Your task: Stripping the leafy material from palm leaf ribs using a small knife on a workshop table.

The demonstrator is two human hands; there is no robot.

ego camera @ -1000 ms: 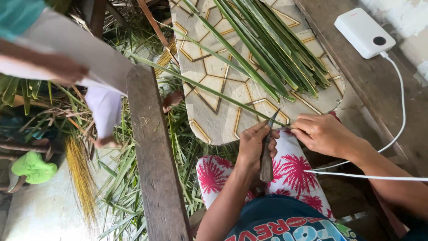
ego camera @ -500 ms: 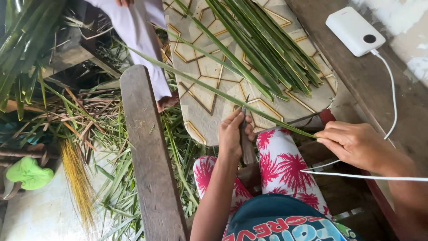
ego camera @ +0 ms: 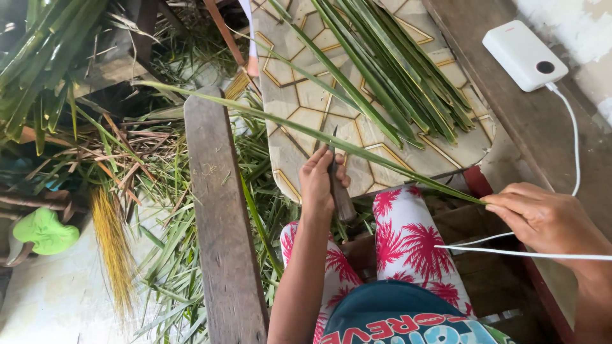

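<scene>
1 long leaf [ego camera: 319, 134] was pinched in the right hand [ego camera: 548, 220] beyond the board's [ego camera: 299, 108] edge; 1 knife [ego camera: 338, 185] was clenched in the left hand [ego camera: 319, 181].

A bundle of palm leaves [ego camera: 389, 70] lies on the board [ego camera: 299, 127] at upper centre. One long palm leaf [ego camera: 268, 118] crosses it — from upper left to lower right. The power bank [ego camera: 524, 55] sits on the table [ego camera: 542, 121] — upper right. A wooden plank [ego camera: 223, 223] stands left of the board.

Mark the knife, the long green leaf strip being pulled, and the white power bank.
knife [ego camera: 341, 194]: head view, on the handle.
long green leaf strip [ego camera: 382, 162]: head view, mid-length.
white power bank [ego camera: 524, 54]: head view, top face.
</scene>
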